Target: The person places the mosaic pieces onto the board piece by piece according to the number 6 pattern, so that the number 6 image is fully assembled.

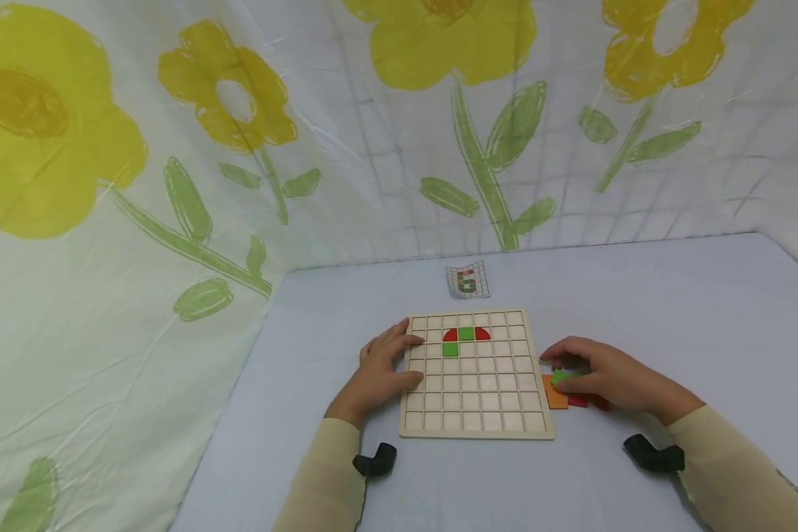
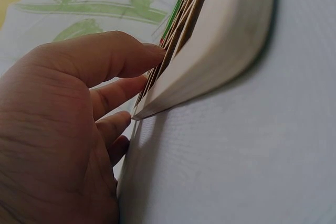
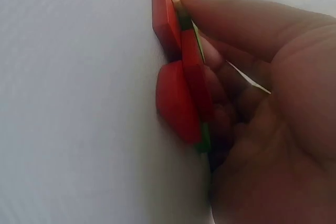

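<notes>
A light wooden grid board (image 1: 471,403) lies on the table, with two red rounded pieces (image 1: 450,335) and two green squares (image 1: 465,334) in its upper cells. My left hand (image 1: 380,369) rests at the board's left edge, thumb and fingertips over the rim. In the left wrist view the thumb reaches over the side of the board (image 2: 210,72). Just right of the board, my right hand (image 1: 608,377) is over a small pile of pieces, its thumb on a green piece (image 1: 560,376). Orange pieces (image 1: 556,395) and red pieces (image 3: 176,100) lie under and beside that hand.
Behind the board lies a small paper card (image 1: 468,280) printed with a coloured grid pattern. A pale cloth covers the table (image 1: 691,310), and a flower-printed curtain (image 1: 386,185) hangs along its back and left. Dark straps with camera mounts (image 1: 655,454) sit at both wrists.
</notes>
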Demonstrator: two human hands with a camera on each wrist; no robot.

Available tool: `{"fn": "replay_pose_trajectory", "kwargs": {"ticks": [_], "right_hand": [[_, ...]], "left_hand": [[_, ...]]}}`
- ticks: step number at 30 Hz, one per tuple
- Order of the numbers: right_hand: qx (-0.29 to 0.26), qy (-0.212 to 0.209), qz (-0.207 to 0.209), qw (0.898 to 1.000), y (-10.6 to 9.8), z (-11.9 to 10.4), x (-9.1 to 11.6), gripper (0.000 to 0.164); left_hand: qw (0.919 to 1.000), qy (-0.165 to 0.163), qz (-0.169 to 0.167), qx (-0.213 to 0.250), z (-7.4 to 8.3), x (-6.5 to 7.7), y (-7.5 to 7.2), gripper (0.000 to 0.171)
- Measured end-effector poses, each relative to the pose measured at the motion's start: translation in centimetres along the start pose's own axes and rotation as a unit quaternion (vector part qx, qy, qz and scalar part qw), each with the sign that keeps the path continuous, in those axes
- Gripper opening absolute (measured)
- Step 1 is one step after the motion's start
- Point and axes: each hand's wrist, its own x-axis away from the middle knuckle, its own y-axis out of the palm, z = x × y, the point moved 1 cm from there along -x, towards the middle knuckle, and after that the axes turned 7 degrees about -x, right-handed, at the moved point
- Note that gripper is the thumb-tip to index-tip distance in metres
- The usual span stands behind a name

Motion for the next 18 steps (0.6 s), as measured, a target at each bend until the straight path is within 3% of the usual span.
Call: {"fn": "replay_pose_trajectory", "kwargs": {"ticks": [18], "right_hand": [[0.007,-0.010,0.085,0.996,-0.16,-0.31,-0.28,0.033]], "left_hand": [[1.0000,-0.004,0.000,0.002,0.07,0.05,-0.06,0.057]]}}
